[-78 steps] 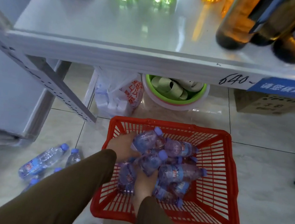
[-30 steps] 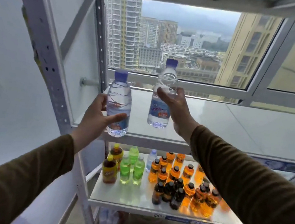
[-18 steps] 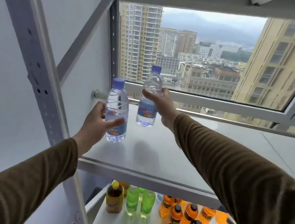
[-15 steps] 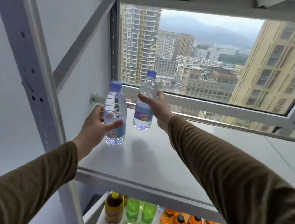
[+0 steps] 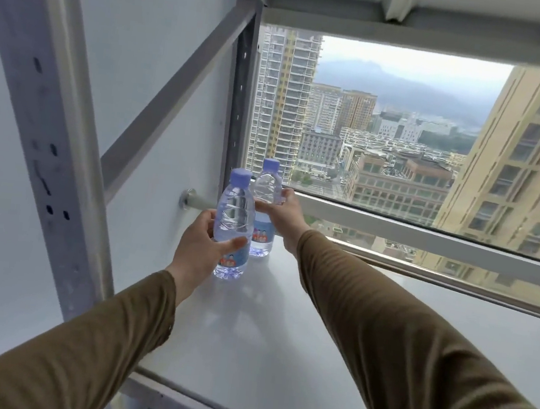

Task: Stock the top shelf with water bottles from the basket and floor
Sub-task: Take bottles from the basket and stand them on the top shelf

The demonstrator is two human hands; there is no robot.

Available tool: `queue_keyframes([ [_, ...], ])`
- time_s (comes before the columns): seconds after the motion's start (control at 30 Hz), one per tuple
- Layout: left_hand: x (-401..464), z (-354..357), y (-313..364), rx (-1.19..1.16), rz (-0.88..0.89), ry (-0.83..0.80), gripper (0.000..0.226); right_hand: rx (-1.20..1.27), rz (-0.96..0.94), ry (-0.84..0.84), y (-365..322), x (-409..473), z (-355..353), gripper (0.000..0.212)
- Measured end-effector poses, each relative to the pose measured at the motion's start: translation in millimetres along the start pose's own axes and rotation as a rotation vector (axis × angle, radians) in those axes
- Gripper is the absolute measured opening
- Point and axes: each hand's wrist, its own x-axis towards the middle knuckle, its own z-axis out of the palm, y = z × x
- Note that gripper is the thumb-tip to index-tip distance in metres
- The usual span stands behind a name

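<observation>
Two clear water bottles with purple caps stand upright at the far left of the white top shelf (image 5: 281,333). My left hand (image 5: 201,247) grips the nearer water bottle (image 5: 234,220) around its lower half, its base on or just above the shelf. My right hand (image 5: 282,214) holds the farther water bottle (image 5: 267,183) at its middle, close to the window sill; its base rests on the shelf. The two bottles nearly touch. The basket and floor are out of view.
A grey perforated upright (image 5: 46,145) and a diagonal brace (image 5: 172,102) frame the shelf's left side. A window frame (image 5: 426,235) runs along the back. A metal beam (image 5: 416,29) crosses overhead. Bare shelf surface stretches to the right.
Both hands lifted bottles from the basket up to the top shelf, then pushed them back and left. The bottles have come down to the shelf surface and closer together.
</observation>
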Motion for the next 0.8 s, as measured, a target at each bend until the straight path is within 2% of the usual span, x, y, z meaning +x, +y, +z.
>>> queue_keyframes([
  [0.27, 19.7, 0.0, -5.0, 0.088, -0.009, 0.019, 0.049, -0.031, -0.070, -0.076, 11.5, 19.3, 4.2, 0.062],
  [0.5, 22.9, 5.1, -7.0, 0.075, -0.023, 0.015, 0.050, -0.024, -0.105, -0.140, 19.7, 24.9, 2.8, 0.064],
  [0.67, 24.3, 3.2, -8.5, 0.060, -0.030, -0.001, 0.051, -0.066, -0.092, -0.226, 15.6, 17.6, -12.4, 0.045],
  [0.8, 26.7, 6.8, -8.3, 0.056, -0.030, 0.005, 0.050, -0.114, -0.082, -0.241, 17.0, 18.6, -15.0, 0.058],
])
